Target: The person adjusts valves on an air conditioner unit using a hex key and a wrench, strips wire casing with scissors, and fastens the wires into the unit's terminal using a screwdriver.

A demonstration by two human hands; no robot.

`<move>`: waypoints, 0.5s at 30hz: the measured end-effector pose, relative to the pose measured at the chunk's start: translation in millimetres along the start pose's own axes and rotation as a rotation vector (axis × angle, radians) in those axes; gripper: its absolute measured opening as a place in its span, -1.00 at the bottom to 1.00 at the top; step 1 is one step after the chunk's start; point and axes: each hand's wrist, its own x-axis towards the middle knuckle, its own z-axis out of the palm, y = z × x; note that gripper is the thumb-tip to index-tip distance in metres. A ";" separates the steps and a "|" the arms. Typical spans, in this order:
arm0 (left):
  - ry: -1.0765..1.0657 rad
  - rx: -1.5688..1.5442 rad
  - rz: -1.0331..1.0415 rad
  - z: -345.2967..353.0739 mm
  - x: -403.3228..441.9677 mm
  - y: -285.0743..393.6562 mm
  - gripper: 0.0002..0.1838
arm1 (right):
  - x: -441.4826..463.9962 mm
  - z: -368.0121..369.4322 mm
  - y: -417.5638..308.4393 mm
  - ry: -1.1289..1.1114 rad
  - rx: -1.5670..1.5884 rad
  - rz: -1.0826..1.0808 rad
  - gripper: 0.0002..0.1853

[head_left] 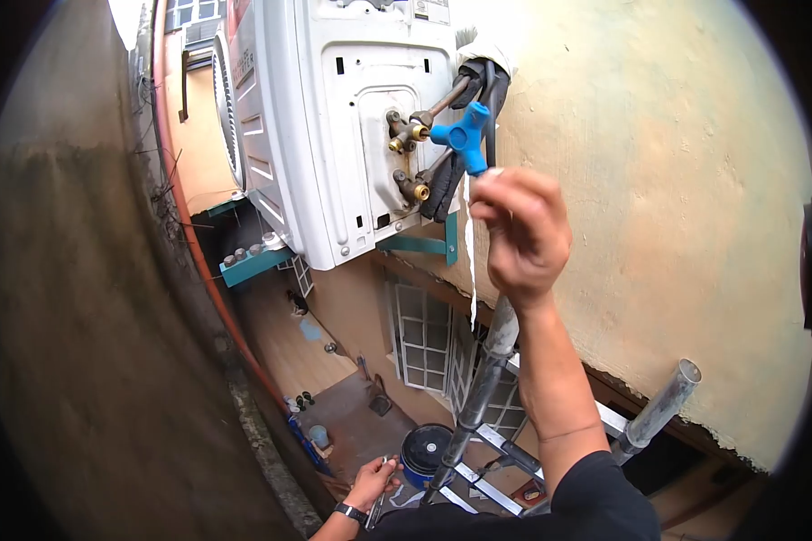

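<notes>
1. Reaching up, the right hand [528, 230] has its fingertips at the lower arm of the blue key [461, 137]; the fingers are bent and narrow, but blur hides whether they grip it.
2. The key is in front of the white unit [329, 144], its left arm at the brass end of the upper valve [407, 133].
3. The lower valve [412, 187] sits just beneath, beside black insulation [441, 191].
4. A white strip [470, 252] hangs below the key, near the wall [632, 180].
5. Low down, the left hand [370, 481], with a watch [350, 513] at its wrist, has its fingers curled around a slim metal tool [375, 514], too small to identify.
6. A lidded bucket [426, 451] shows between that hand and a grey pole [484, 388].
7. A teal bracket [257, 267] supports the unit.
</notes>
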 end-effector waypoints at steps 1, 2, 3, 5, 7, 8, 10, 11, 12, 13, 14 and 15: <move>0.016 0.041 0.004 -2.5 -1.4 -2.3 -0.61 | -6.4 1.0 9.1 0.083 0.103 0.106 -0.67; 0.018 0.043 0.004 -5.7 -1.3 -6.7 -0.61 | -5.0 2.4 11.0 0.084 0.327 0.202 -0.63; 0.012 0.016 -0.008 -9.4 1.1 -11.2 -0.61 | -4.4 -3.5 14.8 -0.001 0.407 0.289 -0.63; 0.000 -0.014 -0.019 -12.0 4.1 -15.1 -0.61 | -1.6 -14.0 15.1 -0.092 0.481 0.374 -0.63; 0.016 -0.025 -0.043 -11.6 3.5 -17.1 -0.62 | 4.4 -21.6 2.0 -0.162 0.272 0.403 -0.65; 0.012 -0.025 -0.051 -9.3 2.7 -15.9 -0.62 | 6.7 -24.2 -0.8 -0.165 0.267 0.411 -0.65; 0.014 0.033 -0.049 -4.5 5.9 -11.0 -0.62 | 13.0 -27.7 -1.8 -0.096 0.364 0.640 -0.70; -0.003 0.032 -0.027 -0.5 4.2 -6.6 -0.61 | 19.3 -26.6 4.0 -0.109 0.362 0.619 -0.71; 0.002 0.033 -0.036 1.7 2.9 -3.6 -0.61 | 27.8 -30.1 16.1 -0.154 0.236 0.507 -0.69; -0.030 0.027 -0.021 2.9 2.2 -0.8 -0.60 | 47.2 -37.3 37.8 -0.253 0.134 0.258 -0.67; -0.064 0.020 -0.002 4.2 2.0 1.7 -0.59 | 68.5 -41.7 56.0 -0.348 0.030 0.004 -0.64; -0.063 0.019 -0.012 5.5 0.3 4.4 -0.58 | 84.2 -34.5 61.6 -0.338 0.107 0.040 -0.65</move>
